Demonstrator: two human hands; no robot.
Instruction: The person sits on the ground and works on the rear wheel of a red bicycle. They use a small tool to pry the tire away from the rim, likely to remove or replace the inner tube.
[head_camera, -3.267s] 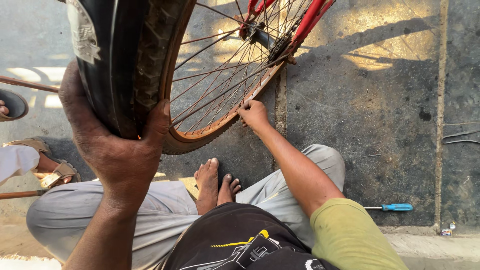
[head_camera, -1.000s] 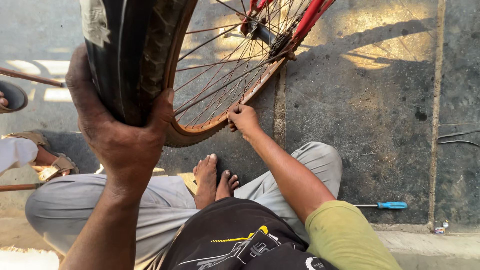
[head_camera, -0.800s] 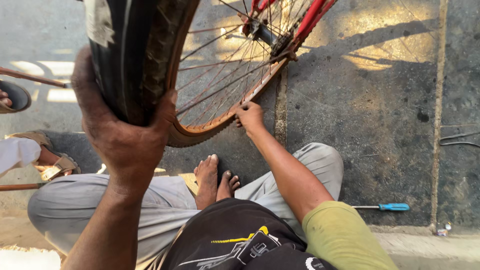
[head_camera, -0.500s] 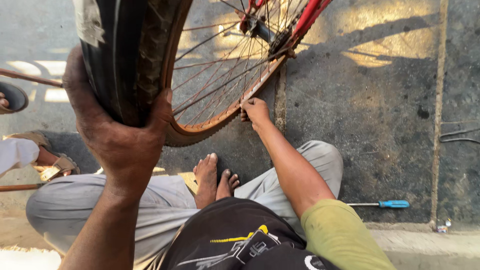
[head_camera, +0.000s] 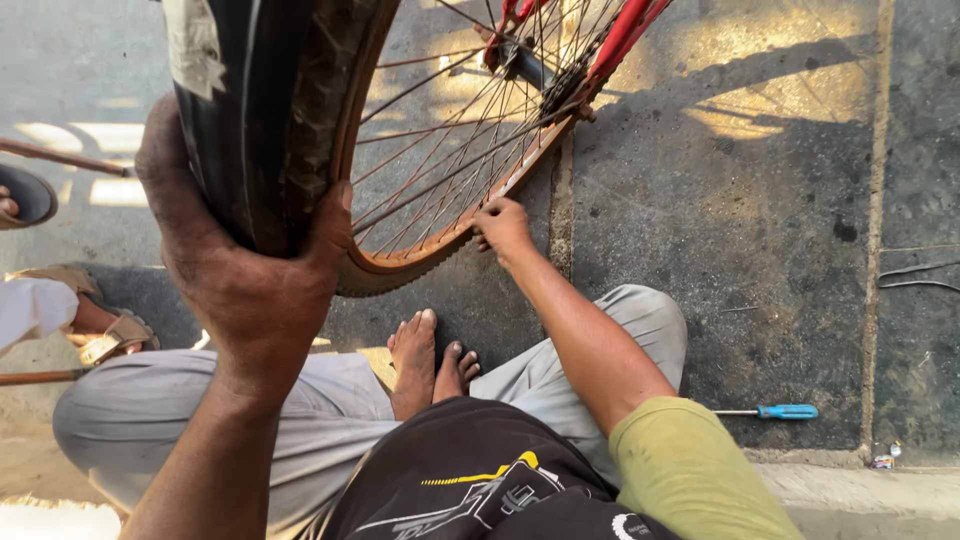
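At the bottom of the frame sit the person's two grey-trousered knees, with two bare feet (head_camera: 432, 355) crossed between them on the pavement (head_camera: 760, 300). Just above, left of centre, the left hand (head_camera: 245, 275) is wrapped over a black tyre (head_camera: 265, 110), fingers (head_camera: 160, 150) curled round its far side and thumb pressed on the tread, gripping it firmly. The tyre is worn, dusty, with a knobbly tread and a pale patch near the top edge. It belongs to one wheel (head_camera: 450, 140) that fills the upper left and centre: a rusty orange rim and many thin spokes running to a hub at the top. At centre, the right hand (head_camera: 503, 225) reaches to the lower rim, fingers pinched together against it; whether they hold anything cannot be told. Red frame tubes (head_camera: 625, 40) cross the upper middle. At lower right one blue-handled screwdriver (head_camera: 775, 411) lies on the pavement, well apart from both hands. At the left edge, another person's sandalled foot (head_camera: 105, 335) shows.
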